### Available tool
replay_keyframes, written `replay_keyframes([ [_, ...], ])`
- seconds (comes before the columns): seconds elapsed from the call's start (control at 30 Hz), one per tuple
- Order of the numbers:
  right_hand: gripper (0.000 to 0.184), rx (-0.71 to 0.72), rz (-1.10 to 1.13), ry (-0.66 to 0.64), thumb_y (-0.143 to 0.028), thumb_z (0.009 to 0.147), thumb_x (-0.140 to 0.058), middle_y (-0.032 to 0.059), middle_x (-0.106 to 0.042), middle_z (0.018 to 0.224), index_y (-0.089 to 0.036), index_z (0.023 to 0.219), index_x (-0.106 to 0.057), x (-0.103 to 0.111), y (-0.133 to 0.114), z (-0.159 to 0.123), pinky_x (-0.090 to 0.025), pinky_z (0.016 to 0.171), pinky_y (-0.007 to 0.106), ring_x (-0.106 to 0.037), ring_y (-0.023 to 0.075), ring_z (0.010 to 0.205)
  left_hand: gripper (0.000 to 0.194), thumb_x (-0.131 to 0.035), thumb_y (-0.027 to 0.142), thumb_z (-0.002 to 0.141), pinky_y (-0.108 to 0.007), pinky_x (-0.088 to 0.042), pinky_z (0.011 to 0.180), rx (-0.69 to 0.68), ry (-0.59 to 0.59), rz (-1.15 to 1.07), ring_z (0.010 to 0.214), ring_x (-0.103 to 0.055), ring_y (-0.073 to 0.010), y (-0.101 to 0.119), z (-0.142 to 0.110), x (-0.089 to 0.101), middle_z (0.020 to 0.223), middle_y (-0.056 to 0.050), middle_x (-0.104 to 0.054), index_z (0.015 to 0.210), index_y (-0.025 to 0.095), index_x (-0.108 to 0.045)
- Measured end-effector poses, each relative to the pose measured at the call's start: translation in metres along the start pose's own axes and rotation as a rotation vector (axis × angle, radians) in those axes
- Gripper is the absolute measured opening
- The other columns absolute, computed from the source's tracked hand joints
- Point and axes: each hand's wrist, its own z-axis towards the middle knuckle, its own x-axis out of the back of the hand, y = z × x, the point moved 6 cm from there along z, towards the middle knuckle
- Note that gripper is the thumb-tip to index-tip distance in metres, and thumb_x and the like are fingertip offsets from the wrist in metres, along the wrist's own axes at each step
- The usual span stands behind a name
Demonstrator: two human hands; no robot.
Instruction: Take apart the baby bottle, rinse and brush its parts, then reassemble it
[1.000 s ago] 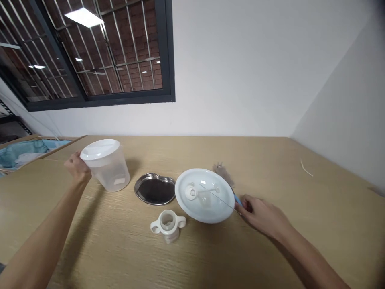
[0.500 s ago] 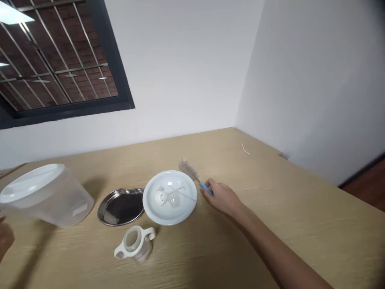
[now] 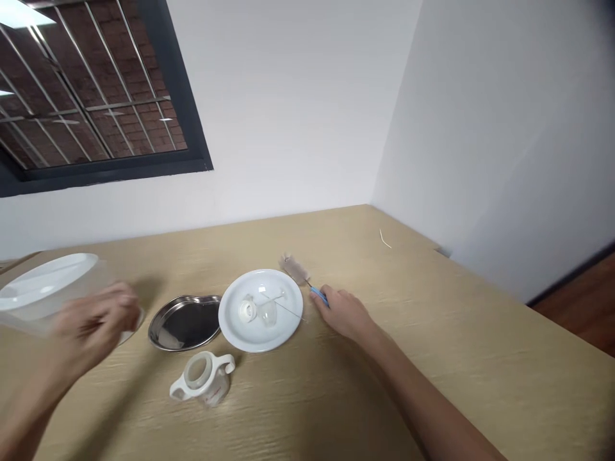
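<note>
My right hand is closed round the blue handle of a bottle brush. The brush's grey bristles lie just beyond the white plate's far right rim. On the plate sit a white ring cap, a clear teat and a thin wire-like stick reaching over the right rim. My left hand, blurred by motion, is in front of the translucent plastic bucket; its fingers are too smeared to read. A two-handled baby bottle, without a cap, stands in front of the plate.
A kidney-shaped steel tray lies between the bucket and the plate. A short pale strip rests farther back on the wooden table. Behind the table are a white wall and a barred window.
My left hand has left the bucket's side and moved right, in front of it. My right hand keeps hold of the brush. The view has turned right.
</note>
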Motion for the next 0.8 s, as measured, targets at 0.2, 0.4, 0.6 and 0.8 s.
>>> replay_keyframes([
  [0.2,0.043,0.023,-0.054,-0.007,-0.042,0.105,-0.03,0.0142,-0.074,0.098,-0.016,0.1,-0.063,-0.003,-0.005,-0.003,-0.039,0.07,0.032,-0.069,0.026,0.091,0.042,-0.037,0.04,0.101,-0.034,-0.047,0.073,-0.123,-0.488,0.058,0.072,-0.062,-0.0218,0.044,0.028,-0.093,0.075,-0.004,-0.069,0.075,0.024,-0.066],
  [0.4,0.031,0.079,-0.073,-0.023,-0.038,0.099,-0.041,0.014,-0.074,0.099,-0.017,0.097,-0.065,-0.005,-0.01,-0.007,-0.041,0.071,0.033,-0.07,0.0277,0.091,0.04,-0.038,0.043,0.103,-0.03,-0.045,0.07,-0.126,-0.6,0.119,0.072,-0.062,-0.019,0.061,0.021,-0.124,0.078,-0.001,-0.067,0.079,0.022,-0.062],
  [0.6,0.03,0.113,-0.054,-0.015,-0.038,0.097,-0.043,0.0144,-0.074,0.098,-0.017,0.097,-0.065,-0.01,-0.011,-0.006,-0.042,0.072,0.034,-0.071,0.0285,0.09,0.037,-0.042,0.048,0.101,-0.032,-0.048,0.074,-0.076,-0.599,0.132,0.082,-0.065,-0.0218,0.046,0.023,-0.128,0.087,-0.003,-0.071,0.089,0.024,-0.068],
  [0.8,0.029,0.114,-0.034,-0.002,-0.037,0.098,-0.042,0.0134,-0.074,0.095,-0.018,0.095,-0.063,-0.011,-0.01,-0.006,-0.041,0.069,0.033,-0.071,0.0282,0.086,0.036,-0.042,0.047,0.1,-0.035,-0.05,0.073,-0.054,-0.588,0.14,0.082,-0.065,-0.0226,0.045,0.021,-0.13,0.089,-0.005,-0.072,0.09,0.024,-0.068],
])
